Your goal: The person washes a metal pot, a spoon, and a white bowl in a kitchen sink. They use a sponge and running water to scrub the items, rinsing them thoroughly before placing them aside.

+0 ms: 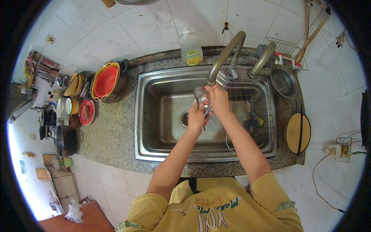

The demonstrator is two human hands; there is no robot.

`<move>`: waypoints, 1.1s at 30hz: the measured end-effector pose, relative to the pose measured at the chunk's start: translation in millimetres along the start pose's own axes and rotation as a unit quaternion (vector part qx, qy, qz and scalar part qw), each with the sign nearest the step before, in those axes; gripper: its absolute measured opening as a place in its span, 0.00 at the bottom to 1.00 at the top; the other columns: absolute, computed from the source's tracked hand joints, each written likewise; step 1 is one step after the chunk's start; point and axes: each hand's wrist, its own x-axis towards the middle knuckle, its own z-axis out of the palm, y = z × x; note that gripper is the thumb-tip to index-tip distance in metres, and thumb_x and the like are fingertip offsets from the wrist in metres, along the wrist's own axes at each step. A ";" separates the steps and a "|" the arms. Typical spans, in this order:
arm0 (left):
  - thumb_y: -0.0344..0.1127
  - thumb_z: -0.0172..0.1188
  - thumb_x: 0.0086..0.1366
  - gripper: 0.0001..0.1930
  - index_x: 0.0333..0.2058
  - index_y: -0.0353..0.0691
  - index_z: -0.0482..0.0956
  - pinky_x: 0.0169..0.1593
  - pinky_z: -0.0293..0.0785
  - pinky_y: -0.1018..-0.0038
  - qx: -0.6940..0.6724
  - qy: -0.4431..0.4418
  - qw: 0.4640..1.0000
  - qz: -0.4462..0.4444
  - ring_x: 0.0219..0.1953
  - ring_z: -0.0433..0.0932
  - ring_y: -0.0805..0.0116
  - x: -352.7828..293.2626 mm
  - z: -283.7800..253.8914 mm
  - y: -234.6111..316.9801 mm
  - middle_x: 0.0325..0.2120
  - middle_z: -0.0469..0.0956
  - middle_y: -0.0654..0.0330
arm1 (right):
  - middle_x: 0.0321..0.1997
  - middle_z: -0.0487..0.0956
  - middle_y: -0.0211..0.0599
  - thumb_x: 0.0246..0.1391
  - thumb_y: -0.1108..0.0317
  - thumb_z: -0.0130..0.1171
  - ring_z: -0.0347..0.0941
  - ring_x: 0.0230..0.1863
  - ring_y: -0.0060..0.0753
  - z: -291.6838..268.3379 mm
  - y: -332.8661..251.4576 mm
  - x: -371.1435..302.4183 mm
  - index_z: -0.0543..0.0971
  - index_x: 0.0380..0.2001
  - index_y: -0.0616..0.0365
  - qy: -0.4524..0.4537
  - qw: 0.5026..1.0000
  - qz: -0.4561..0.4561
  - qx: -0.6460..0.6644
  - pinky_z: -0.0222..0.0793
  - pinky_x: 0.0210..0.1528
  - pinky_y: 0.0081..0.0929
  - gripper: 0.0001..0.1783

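Over the sink basin (pixel 166 116) both my hands are close together, just under the mouth of the curved metal faucet (pixel 222 58). My left hand (pixel 196 117) is closed around a metal spoon (pixel 199 92), its rounded bowl pointing up toward the faucet. A thin handle end shows below the fingers. My right hand (pixel 218 101) is closed too, right against the faucet's outlet and beside the spoon. A slim metal piece shows between the two hands; whether it is a second utensil or part of the spoon, I cannot tell.
A wire rack (pixel 241 98) with a dark scrubber (pixel 252 123) sits in the sink's right side. Behind stands a dish soap bottle (pixel 190 46). Left are a red basin (pixel 106 82), a red plate (pixel 87 112) and a dark pot (pixel 65 140); right, a metal bowl (pixel 284 81) and round board (pixel 293 133).
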 end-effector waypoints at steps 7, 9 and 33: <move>0.33 0.39 0.63 0.06 0.34 0.42 0.65 0.10 0.52 0.82 0.026 0.075 0.996 0.041 0.09 0.57 0.79 0.0 1.9 8.3 0.15 0.66 0.64 | 0.25 0.74 0.38 0.46 0.75 0.50 0.73 0.24 0.33 11.2 12.0 -11.6 0.67 0.38 0.59 0.027 0.992 -0.121 0.006 0.67 0.22 0.26 0.13; 0.31 0.40 0.62 0.04 0.35 0.42 0.64 0.11 0.51 0.83 0.088 0.062 0.990 0.092 0.10 0.57 0.80 5.9 0.8 -2.6 0.16 0.65 0.65 | 0.25 0.75 0.39 0.45 0.75 0.49 0.73 0.24 0.37 8.2 15.3 -6.9 0.68 0.37 0.59 0.015 0.990 -0.134 -0.041 0.67 0.24 0.28 0.12; 0.49 0.38 0.62 0.18 0.22 0.42 0.62 0.11 0.47 0.79 -0.020 -0.056 0.996 -0.069 0.07 0.53 0.77 9.4 4.9 2.2 0.09 0.59 0.65 | 0.26 0.76 0.43 0.42 0.70 0.55 0.72 0.28 0.33 8.6 10.4 0.0 0.73 0.32 0.64 0.046 0.996 0.024 0.075 0.65 0.31 0.27 0.12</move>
